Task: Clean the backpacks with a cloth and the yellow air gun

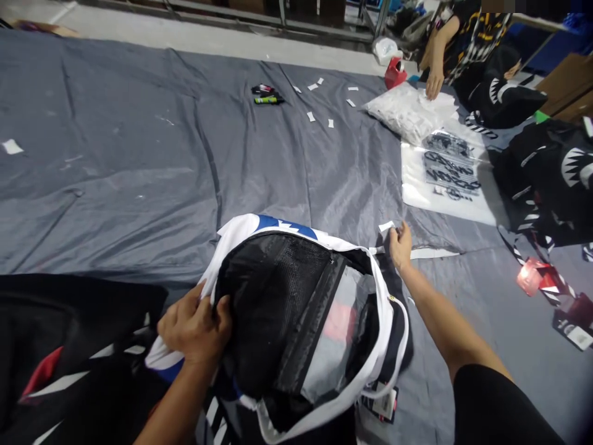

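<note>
A backpack with white trim and a blue-and-white panel (287, 227) lies unzipped in front of me, its black lining and mesh pocket (301, 278) showing. Inside it is a clear plastic bag (331, 340) with something grey and reddish in it. My left hand (197, 324) grips the white edge of the opening on the left side, thumb over the inner lining. Beyond the bag's right side, my right hand (401, 248) has a small white packet (386, 227) at its fingertips. A hang tag (384, 405) lies by the bag's lower right.
Several small white packets (311, 116) and a green marker (269, 100) lie on the grey cloth (139, 167). A full bag of white packets (407, 111) is at the upper right under another person's hand (434, 80). Black backpacks with shark teeth (551, 173) sit at right; another black bag (69, 346) is at left.
</note>
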Demonstrator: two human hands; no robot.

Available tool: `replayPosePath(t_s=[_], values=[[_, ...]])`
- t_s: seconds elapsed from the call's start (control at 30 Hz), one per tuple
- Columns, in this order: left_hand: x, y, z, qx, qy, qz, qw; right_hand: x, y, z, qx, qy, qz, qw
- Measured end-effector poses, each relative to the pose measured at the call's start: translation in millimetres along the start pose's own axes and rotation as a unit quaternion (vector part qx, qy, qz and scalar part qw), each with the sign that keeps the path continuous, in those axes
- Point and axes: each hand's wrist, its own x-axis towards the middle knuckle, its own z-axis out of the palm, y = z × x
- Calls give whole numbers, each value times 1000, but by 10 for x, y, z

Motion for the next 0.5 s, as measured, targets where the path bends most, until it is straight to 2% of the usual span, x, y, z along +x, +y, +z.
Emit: replayPosePath(t_s=[0.07,0.1,0.17,0.23,0.3,0.4,0.5], values=[[2,6,-12,-9,-13,-9,1000,9,-107,68,-125,-44,-82,988],[0,8,-18,-10,-19,-16,1000,-15,-136,87,-199,-77,-130,968],[-7,11,-25,-10,-26,-28,999,-134,-114,74,-320,-147,-222,909],[-15,12,-16,-13,-34,-31,999,-302,3,-9,-354,-189,-280,872],[-17,15,5,-20,-39,-33,999,-445,145,-127,-353,-198,-264,875],[13,33,-14,-30,-40,-51,997,-540,232,-268,-344,-161,-155,912],[83,82,-240,-74,-32,-64,995,-617,94,-395,-310,-107,-106,939]])
